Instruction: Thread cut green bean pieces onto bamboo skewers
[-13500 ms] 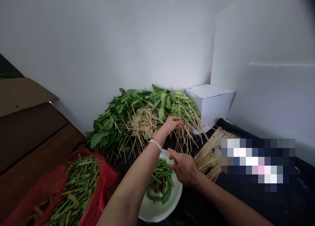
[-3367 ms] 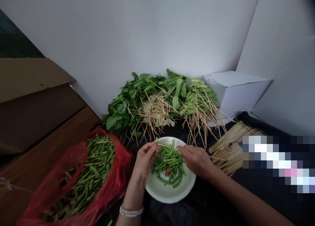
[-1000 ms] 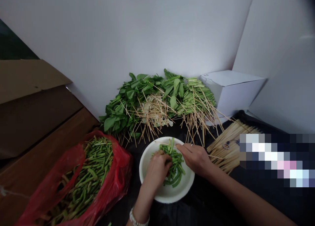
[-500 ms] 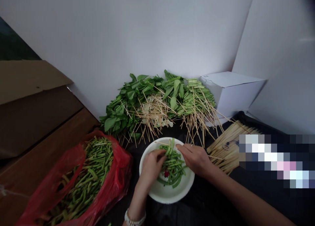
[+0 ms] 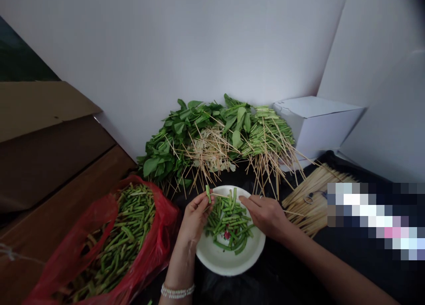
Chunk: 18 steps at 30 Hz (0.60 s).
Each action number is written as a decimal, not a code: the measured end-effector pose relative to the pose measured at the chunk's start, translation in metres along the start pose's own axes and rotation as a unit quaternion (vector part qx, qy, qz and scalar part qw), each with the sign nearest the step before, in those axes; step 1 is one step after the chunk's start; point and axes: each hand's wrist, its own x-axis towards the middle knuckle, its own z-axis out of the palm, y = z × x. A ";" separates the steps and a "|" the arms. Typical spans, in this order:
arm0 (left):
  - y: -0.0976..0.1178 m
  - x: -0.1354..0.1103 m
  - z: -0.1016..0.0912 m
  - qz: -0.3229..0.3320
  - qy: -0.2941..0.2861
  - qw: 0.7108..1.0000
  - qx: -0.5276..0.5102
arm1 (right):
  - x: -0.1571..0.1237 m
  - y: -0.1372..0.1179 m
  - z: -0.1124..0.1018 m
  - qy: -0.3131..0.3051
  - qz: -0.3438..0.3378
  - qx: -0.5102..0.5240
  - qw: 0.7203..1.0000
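Bean piece [image 5: 208, 193] meets skewer [image 5: 221, 195] tip, just over the bowl's [image 5: 212, 257] far rim.
Left hand [image 5: 194, 216] pinches the short green piece upright, its grip pressed together on it; right hand [image 5: 267, 214] is closed on the skewer's back end, point aimed leftward. Best bet, I'd say: pierce it dead centre and slide it square, fingertips clear of the point. Cut beans fill the bowl; a red bag [image 5: 156, 247] of beans sits left of it, skewered greens [image 5: 186, 137] are piled behind, and loose sticks [image 5: 308, 203] and a white box [image 5: 315, 119] lie right. Those splayed stick ends crowd the far rim.
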 end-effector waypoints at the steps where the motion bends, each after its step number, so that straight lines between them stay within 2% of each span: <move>1: 0.000 0.000 0.000 0.001 0.000 1.000 -0.002 | 0.000 0.000 0.000 0.001 -0.002 0.000 1.000; 18: 0.001 -0.003 0.006 -0.001 0.012 1.000 0.007 | 0.000 0.000 0.000 0.005 -0.017 0.002 1.000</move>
